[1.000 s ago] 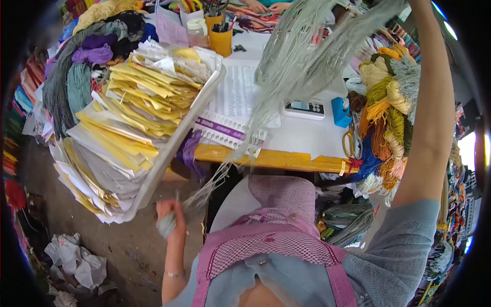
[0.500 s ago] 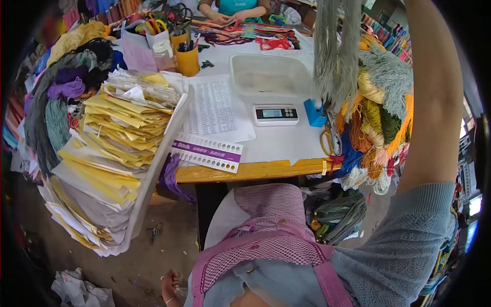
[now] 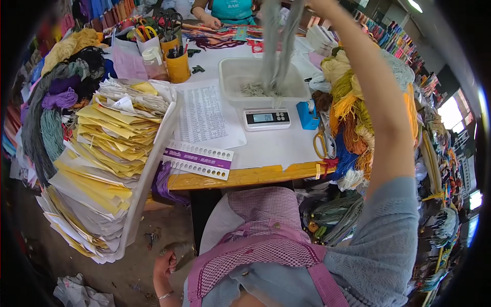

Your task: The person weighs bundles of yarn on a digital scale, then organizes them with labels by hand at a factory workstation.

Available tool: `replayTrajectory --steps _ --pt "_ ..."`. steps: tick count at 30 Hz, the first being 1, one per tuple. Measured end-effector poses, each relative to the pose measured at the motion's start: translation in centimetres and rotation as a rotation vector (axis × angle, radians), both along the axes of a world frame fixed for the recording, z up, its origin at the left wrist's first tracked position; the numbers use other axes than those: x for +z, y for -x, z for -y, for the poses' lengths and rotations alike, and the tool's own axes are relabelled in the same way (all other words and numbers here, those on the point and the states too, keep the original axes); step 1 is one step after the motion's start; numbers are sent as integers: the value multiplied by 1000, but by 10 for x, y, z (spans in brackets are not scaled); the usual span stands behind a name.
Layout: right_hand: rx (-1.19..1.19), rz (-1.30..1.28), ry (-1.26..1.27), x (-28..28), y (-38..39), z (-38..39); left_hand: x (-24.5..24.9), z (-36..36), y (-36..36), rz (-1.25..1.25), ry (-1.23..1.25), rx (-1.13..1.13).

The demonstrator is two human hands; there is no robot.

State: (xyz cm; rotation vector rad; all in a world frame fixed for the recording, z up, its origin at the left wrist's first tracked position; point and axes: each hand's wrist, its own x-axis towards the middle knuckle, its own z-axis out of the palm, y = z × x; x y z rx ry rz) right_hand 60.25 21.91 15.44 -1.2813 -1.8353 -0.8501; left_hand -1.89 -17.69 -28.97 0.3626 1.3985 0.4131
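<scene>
My right hand (image 3: 321, 5) is raised at the top edge, partly cut off, closed on a long hank of grey-green thread (image 3: 276, 48). The hank hangs down, its loose ends in the translucent plastic tub (image 3: 227, 77). Some grey thread (image 3: 254, 89) lies at the tub's bottom. Below the rim, a small digital scale (image 3: 267, 118) has a lit display. Down at my left side, my left hand (image 3: 164, 264) hangs with fingers curled, well away from the table; I cannot tell what it holds, though a greyish blur shows beside the fingers.
A bin of yellow and white envelopes (image 3: 110, 148) stands left. Nearby lie a printed sheet (image 3: 202, 115), a purple punched card (image 3: 197, 159) and a cup of pens (image 3: 178, 67). Scissors (image 3: 320, 143), a blue dispenser (image 3: 308, 115) and thread hanks (image 3: 353, 120) sit right. Across, a person's hand (image 3: 210, 21) shows.
My right hand has swung left and lowered the grey hank into the tub, where thread now lies. The scale's reading has changed. My left hand has moved up slightly.
</scene>
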Motion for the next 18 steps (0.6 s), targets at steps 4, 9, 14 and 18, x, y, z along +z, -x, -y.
replayTrajectory --steps 4,9,14,18 --pt "61 -89 300 -153 39 71 60 -22 -43 -9 -173 -25" --pt "92 -46 327 -219 68 165 118 -32 -84 -37 -294 23" --pt "124 -130 416 -240 91 237 157 -44 -128 56 -563 165" --pt "343 -371 540 -265 128 286 192 -57 -168 320 -771 84"
